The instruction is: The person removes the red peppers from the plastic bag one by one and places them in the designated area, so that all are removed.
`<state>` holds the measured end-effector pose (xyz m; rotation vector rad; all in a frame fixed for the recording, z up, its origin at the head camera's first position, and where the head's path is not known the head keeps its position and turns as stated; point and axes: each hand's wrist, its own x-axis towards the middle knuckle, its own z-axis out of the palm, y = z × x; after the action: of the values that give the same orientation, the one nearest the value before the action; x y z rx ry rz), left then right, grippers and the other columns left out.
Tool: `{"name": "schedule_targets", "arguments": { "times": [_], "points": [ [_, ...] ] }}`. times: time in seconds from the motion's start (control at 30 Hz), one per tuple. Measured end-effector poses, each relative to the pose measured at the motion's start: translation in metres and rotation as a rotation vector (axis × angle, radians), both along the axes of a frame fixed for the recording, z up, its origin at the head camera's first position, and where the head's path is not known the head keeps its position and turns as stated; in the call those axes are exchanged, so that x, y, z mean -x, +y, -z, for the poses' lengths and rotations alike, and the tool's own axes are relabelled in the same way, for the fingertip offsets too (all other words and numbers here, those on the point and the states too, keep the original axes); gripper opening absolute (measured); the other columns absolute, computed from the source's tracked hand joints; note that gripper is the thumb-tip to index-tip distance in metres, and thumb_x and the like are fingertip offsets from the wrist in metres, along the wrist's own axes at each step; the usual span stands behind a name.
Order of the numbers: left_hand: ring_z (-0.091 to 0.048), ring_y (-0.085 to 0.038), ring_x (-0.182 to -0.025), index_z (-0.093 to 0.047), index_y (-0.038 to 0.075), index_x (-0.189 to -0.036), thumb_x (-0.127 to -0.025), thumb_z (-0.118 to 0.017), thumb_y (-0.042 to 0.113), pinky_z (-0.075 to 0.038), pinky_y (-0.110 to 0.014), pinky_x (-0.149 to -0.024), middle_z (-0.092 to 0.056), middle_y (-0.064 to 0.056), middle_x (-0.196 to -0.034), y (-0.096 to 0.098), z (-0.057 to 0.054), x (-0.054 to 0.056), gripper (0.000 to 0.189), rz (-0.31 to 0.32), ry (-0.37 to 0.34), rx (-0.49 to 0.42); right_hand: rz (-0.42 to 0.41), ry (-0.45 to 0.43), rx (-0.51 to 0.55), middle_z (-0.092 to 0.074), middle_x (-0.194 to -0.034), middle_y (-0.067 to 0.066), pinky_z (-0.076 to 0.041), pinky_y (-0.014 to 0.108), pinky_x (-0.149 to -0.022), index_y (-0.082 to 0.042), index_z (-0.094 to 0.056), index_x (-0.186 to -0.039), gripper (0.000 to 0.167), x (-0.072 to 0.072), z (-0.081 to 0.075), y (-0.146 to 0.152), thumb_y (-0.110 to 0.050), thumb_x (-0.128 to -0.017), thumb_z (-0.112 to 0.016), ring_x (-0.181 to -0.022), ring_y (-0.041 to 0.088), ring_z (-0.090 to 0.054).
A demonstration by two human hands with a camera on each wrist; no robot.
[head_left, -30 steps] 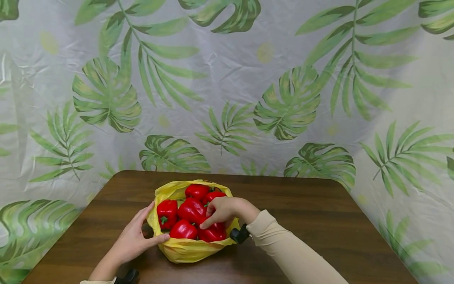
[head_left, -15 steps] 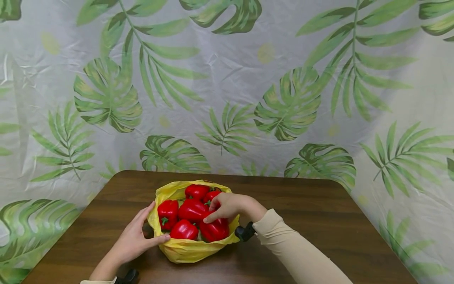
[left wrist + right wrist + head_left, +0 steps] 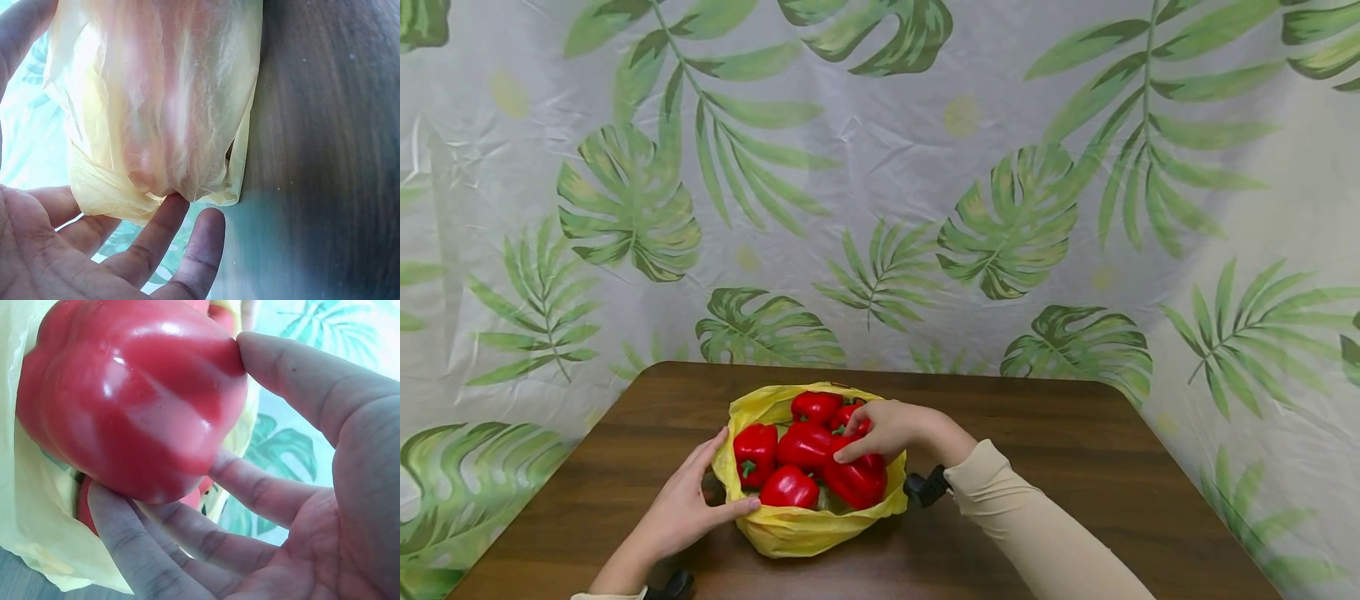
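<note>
Starting far left, seeing a leafy backdrop (image 3: 880, 179) running right across behind the brown table (image 3: 1052, 442). Spotting a black wrist gadget (image 3: 672, 586) too, just below the left-hand grip (image 3: 679, 506). Keeping that grip pretty wide, thumb and all, and resting it against the left side and near rim of the yellow bag (image 3: 805, 537). Getting only a reddish blur through the thin plastic from the left wrist view. Sitting on the table, gaping at the top, showing a crumpled rim and holding six visible red peppers. Going across inside: finding a left pepper (image 3: 760, 448) pointing its green stem nearward, a front pepper (image 3: 789, 488) by the near rim, a middle pepper (image 3: 805, 447) just behind, a back pepper (image 3: 816, 407) near the far wall, plus a back-right pepper (image 3: 841, 417) hiding partly behind the right-hand grip (image 3: 895, 429). Curling that grip's thumb and fingers round the held pepper (image 3: 859, 487), inside the bag's right part, and kinda blocking its top. Ending with another gadget (image 3: 927, 486) and a beige sleeve (image 3: 1045, 517) reaching over the table.
</note>
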<state>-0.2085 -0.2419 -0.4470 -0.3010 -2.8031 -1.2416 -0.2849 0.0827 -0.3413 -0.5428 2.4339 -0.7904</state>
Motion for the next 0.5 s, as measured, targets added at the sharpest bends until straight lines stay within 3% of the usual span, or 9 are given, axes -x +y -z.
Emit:
{"name": "schedule_targets", "arguments": {
  "times": [0.33,0.5],
  "points": [
    [-0.053,-0.048,-0.14,-0.025,0.006,-0.171,-0.085,-0.09,0.046,-0.065,-0.047,-0.093,-0.037,-0.027,-0.168,0.0,0.0,0.0,0.114,-0.002,-0.01,0.005,0.013,0.059,0.038,-0.069,-0.112,0.003,-0.063,0.032,-0.078,-0.01,-0.071,-0.128,0.044,0.004,-0.004,0.009,-0.036,-0.095,-0.082,-0.084,0.013,-0.066],
    [-0.052,-0.048,-0.14,-0.025,0.006,-0.171,-0.085,-0.09,0.046,-0.065,-0.047,-0.093,-0.037,-0.027,-0.168,0.0,0.0,0.0,0.114,-0.001,-0.009,0.002,0.026,0.069,0.079,-0.072,-0.112,0.007,-0.065,0.036,-0.081,-0.011,-0.07,-0.128,0.043,0.005,-0.006,0.016,-0.037,-0.096,-0.081,-0.083,0.014,-0.068]
  ]
}}
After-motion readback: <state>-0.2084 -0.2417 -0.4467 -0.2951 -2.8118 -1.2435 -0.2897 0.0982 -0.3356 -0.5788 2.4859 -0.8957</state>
